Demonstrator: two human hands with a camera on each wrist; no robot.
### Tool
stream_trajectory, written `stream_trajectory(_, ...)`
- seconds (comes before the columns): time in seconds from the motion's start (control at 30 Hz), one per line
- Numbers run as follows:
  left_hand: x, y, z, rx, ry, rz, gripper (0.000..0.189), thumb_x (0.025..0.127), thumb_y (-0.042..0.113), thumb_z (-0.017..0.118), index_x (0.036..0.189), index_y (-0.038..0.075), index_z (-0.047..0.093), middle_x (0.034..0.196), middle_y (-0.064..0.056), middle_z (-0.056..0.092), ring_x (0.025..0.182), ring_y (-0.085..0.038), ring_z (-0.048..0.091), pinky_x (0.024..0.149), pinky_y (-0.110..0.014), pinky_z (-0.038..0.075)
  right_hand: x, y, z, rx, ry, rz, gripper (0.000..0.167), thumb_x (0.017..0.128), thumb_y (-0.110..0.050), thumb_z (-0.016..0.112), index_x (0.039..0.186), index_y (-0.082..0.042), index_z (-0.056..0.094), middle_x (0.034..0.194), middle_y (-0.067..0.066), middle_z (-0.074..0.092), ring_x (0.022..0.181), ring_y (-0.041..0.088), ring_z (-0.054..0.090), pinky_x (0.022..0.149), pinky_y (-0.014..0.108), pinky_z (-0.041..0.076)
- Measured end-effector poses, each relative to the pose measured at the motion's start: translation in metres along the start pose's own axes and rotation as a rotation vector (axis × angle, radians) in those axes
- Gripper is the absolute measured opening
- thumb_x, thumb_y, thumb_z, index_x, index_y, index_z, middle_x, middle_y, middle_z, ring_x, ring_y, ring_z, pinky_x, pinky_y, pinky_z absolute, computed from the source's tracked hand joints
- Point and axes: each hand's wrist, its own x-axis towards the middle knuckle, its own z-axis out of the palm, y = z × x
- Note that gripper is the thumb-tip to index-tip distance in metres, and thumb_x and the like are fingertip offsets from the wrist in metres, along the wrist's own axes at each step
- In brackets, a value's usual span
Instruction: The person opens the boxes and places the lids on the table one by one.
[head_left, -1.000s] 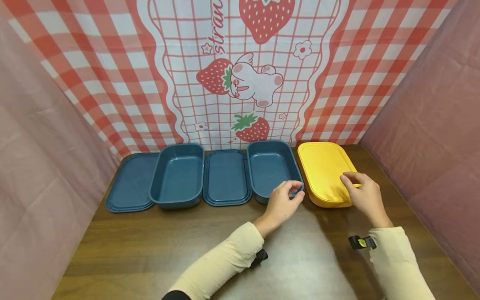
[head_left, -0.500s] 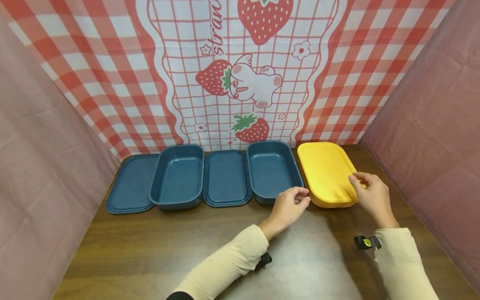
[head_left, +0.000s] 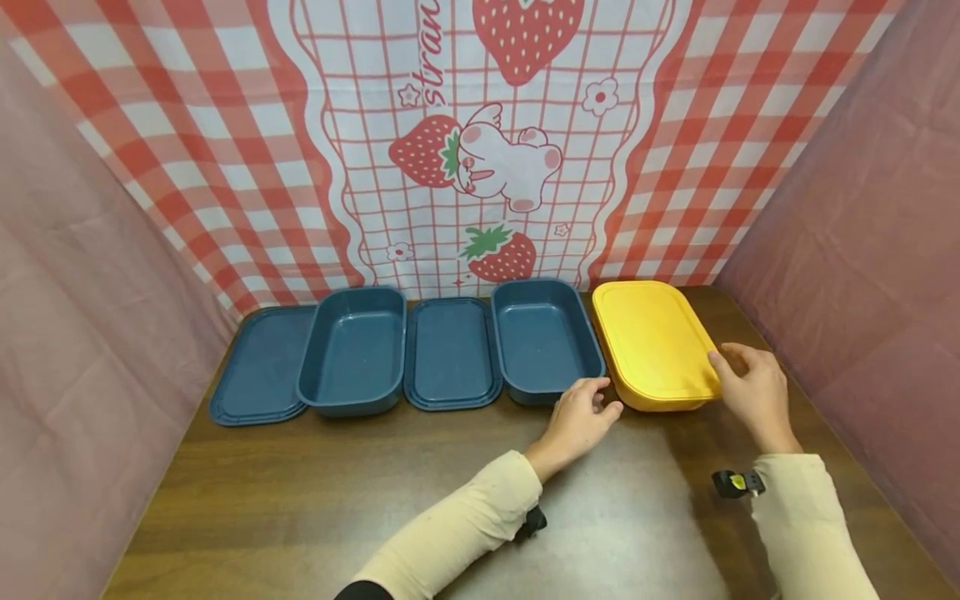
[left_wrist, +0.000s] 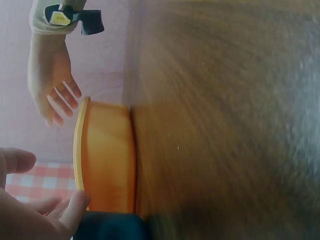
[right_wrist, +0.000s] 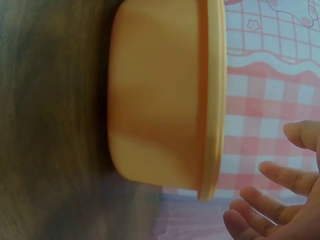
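Note:
A yellow lidded box (head_left: 654,342) stands at the right end of the row, its lid lying on top. My right hand (head_left: 756,392) hovers by the box's right front edge; in the right wrist view its fingers (right_wrist: 280,180) spread apart beside the lid rim, holding nothing. My left hand (head_left: 579,423), fingers loosely bent, hangs near the front corners of the yellow box and the adjacent open blue box (head_left: 546,342). In the left wrist view a fingertip of it overlaps the yellow rim; I cannot tell whether it touches.
Left of that blue box lie a flat blue lid (head_left: 453,354), a second open blue box (head_left: 356,350) and another blue lid (head_left: 262,367), partly under that box's edge. The wooden table (head_left: 315,492) is bounded by a checkered cloth (head_left: 247,150) behind and pink curtains (head_left: 862,242) at the sides.
My right hand has moved rightward from above the yellow lid to its right edge. My left hand has shifted slightly right and toward me, off the blue box's rim. The boxes stay put.

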Motion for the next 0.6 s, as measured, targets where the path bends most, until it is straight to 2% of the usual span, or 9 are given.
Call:
stream_trajectory(0.13,0.001,0.002,0.004,-0.031,-0.023,-0.067,0.053,0.093,0.026,0.064,0.14,0.004,0.051,0.128,-0.01,0.062,0.11,-0.019,0.064,0.092,-0.024,0.05,0.002,0.005,0.001,-0.01,-0.01,0.053,0.051,0.1,-0.031,0.051,0.128,0.011,0.054,0.12,0.036,0.051,0.119,0.05,0.041,0.097,0.061,0.032)
stream_trajectory(0.3,0.003,0.003,0.009,-0.057,-0.047,-0.147,0.054,0.093,0.029,0.064,0.14,0.007,0.051,0.131,-0.005,0.062,0.116,-0.016,0.062,0.097,-0.026,0.049,0.002,0.011,0.004,-0.011,-0.036,0.08,0.056,0.101,-0.034,0.049,0.134,0.012,0.048,0.123,0.038,0.049,0.116,0.051,0.043,0.095,0.062,0.034)
stream_trajectory(0.6,0.004,0.007,0.017,-0.123,-0.04,-0.218,0.054,0.092,0.03,0.066,0.139,0.007,0.052,0.132,-0.006,0.063,0.117,-0.015,0.061,0.099,-0.027,0.048,0.001,0.018,0.01,-0.001,-0.04,0.168,0.06,0.1,-0.034,0.048,0.138,0.012,0.042,0.119,0.037,0.052,0.108,0.048,0.05,0.09,0.057,0.038)
